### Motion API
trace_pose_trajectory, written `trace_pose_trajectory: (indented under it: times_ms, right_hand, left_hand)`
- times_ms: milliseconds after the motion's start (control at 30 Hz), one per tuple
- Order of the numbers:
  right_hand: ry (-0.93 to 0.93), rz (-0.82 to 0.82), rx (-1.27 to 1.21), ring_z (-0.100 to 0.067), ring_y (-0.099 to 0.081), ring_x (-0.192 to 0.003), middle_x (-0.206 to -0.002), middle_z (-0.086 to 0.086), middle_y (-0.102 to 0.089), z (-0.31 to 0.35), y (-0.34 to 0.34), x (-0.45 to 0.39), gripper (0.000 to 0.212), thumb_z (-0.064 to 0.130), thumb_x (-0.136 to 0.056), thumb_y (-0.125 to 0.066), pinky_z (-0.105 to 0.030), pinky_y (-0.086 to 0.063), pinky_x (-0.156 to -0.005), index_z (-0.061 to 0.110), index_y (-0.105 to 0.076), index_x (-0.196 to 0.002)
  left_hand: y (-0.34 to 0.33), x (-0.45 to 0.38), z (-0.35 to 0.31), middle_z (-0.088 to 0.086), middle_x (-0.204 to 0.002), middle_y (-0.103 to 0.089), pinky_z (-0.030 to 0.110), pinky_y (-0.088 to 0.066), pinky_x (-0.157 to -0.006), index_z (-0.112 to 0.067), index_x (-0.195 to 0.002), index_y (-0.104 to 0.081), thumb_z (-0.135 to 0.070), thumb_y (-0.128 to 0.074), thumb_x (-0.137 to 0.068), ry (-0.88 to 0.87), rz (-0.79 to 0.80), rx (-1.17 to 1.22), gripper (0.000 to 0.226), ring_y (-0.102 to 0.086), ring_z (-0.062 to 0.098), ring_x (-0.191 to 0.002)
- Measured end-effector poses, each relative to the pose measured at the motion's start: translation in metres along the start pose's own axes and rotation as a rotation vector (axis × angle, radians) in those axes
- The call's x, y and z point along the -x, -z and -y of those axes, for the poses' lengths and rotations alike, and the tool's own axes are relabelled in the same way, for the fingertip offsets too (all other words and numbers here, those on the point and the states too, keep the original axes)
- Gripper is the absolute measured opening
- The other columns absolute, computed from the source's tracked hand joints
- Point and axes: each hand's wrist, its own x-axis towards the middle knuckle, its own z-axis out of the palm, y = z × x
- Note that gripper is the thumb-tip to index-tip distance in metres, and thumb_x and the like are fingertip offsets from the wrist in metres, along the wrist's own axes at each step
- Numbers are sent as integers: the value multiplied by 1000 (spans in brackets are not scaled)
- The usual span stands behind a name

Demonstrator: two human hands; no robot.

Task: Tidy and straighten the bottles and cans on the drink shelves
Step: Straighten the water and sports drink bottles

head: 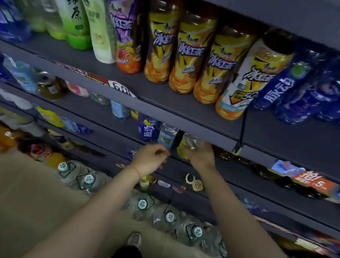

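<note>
Dim shop aisle, beige floor [13, 197], dark grey drink shelves [187, 114] running off at a tilt. Nearest: two shoes [134, 240] down at the bottom, then a row of big clear water jugs [169, 217] with pale green caps standing on the floor against the lowest shelf. Both bare forearms stretched up to the second shelf. Left hand [150, 161], thin red cord on the wrist, fingers curled in loosely, nothing visibly held, just beside the right one. Right hand [200, 155] wrapped round a clear bottle with a yellow label [188, 144], tipped over at the shelf's front edge under the shelf above. Just left of that, a pale blue-label bottle [167, 136] and a dark blue bottle [147, 129], both upright. Further up, a row of yellow iced tea bottles [189, 53], green tea bottles [72, 11] to their left, dark blue bottles [314, 90] on the right. Orange price tag [313, 181] on the shelf edge right.
</note>
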Motion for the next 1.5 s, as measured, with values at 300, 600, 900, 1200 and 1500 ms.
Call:
trace_pose_trajectory:
  times_ms: [300,600,900,1200,1500]
  right_hand:
    - [-200,-22,-172,-17,-63,-91,-105,0,-68,1,-7,23,40,41,-78,-75,-28,-43,-73,17,-64,-108]
    - [43,533,-297,-1,-68,-76,-87,13,-72,-21,87,108,31,33,-84,-76,-22,-54,-69,30,-59,-110]
    - [478,-36,-241,-8,-63,-102,-111,7,-66,6,248,193,71,35,-61,-92,-35,-54,-87,25,-51,-119]
    - [797,-602,-245,-4,-60,-80,-90,14,-65,77,373,249,32,34,-78,-74,-27,-51,-65,34,-56,-105]
    - [540,-723,-16,-16,-62,-74,-85,5,-65,106,418,165,44,58,-82,-69,-37,-52,-59,21,-60,-105]
  left_hand:
    - [-3,1,12,-8,-127,-50,30,-43,-100,-26,-138,-46,-34,-78,-76,-25,92,-124,70,-50,12,-117]
    - [-44,59,-44,-16,-93,-69,16,-51,-80,-34,-95,-64,-24,-88,-68,-174,167,26,37,-64,5,-88]
    - [-93,168,-215,-6,-112,-72,31,-52,-90,-30,-115,-65,-25,-89,-59,-612,72,321,61,-66,13,-108]
    - [-99,222,-371,-7,-127,-61,26,-50,-98,-38,-130,-50,-24,-78,-83,-998,14,257,56,-60,2,-115]
    - [-102,159,-414,1,-127,-58,14,-39,-76,-19,-136,-54,-21,-54,-99,-839,-155,15,37,-52,8,-107]
